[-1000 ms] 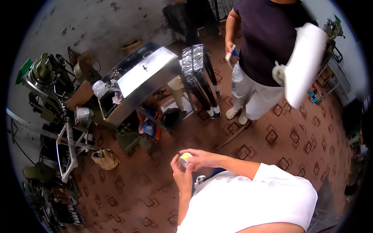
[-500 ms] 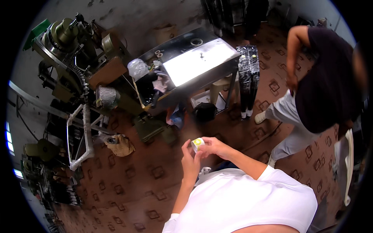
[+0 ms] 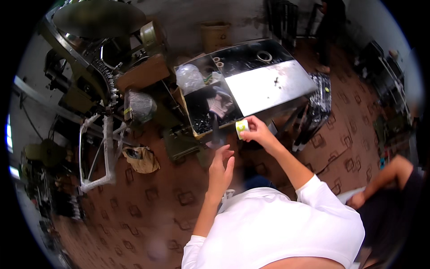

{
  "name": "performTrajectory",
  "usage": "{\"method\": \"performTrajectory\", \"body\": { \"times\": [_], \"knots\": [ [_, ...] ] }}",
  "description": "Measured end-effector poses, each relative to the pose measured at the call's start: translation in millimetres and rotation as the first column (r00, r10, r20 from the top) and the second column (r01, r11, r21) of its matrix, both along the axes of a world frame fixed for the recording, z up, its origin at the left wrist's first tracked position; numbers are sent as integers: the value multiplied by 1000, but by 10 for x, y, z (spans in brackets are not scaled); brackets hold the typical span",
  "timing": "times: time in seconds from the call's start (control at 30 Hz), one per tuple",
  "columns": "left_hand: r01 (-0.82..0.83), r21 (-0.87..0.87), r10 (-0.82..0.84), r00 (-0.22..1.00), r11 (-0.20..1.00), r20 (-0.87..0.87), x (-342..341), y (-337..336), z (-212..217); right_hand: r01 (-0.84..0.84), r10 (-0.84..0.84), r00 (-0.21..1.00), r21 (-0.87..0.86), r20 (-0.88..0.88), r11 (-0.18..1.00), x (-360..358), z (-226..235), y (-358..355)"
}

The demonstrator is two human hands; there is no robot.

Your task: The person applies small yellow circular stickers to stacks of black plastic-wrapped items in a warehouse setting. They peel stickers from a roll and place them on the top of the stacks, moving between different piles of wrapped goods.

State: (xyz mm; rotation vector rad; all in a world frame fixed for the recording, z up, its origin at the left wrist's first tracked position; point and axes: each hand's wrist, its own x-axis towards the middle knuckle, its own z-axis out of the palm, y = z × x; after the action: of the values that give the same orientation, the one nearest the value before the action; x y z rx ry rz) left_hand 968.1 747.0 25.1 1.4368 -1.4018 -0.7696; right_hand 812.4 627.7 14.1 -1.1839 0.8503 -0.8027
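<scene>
My right hand (image 3: 256, 131) holds a small white and yellow-green roll of tape (image 3: 241, 127) out in front of me, near the front edge of a metal work table (image 3: 264, 85). My left hand (image 3: 220, 168) is raised below it with the fingers spread and nothing in it. A dark upright piece (image 3: 215, 130) stands just beyond the left hand, at the edge of a box of dark parts (image 3: 204, 114).
A clear plastic bag (image 3: 189, 78) and rings lie on the table. Machinery (image 3: 96, 54) and a white frame (image 3: 105, 152) fill the left side. A brown bag (image 3: 141, 159) lies on the patterned floor. Another person's arm (image 3: 385, 179) is at the right.
My hands were together on the tape roll. Now they have come apart: the right hand has carried the roll toward the table, and the left hand has opened. The view has swung toward the table.
</scene>
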Motion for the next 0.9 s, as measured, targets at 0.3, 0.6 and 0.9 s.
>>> {"method": "performTrajectory", "body": {
  "times": [0.3,0.6,0.9],
  "knots": [
    [-314,-99,321,945,944,63,126,-699,65,-155,-283,800,-639,-529,754,997,-238,-2483],
    [-444,32,446,893,895,-70,87,-910,-37,-350,-390,600,-668,-698,657,1470,-374,-3155],
    [-563,110,572,816,819,-83,-55,-501,-183,-816,570,578,-434,-584,382,1045,715,-1755]
  ]
}}
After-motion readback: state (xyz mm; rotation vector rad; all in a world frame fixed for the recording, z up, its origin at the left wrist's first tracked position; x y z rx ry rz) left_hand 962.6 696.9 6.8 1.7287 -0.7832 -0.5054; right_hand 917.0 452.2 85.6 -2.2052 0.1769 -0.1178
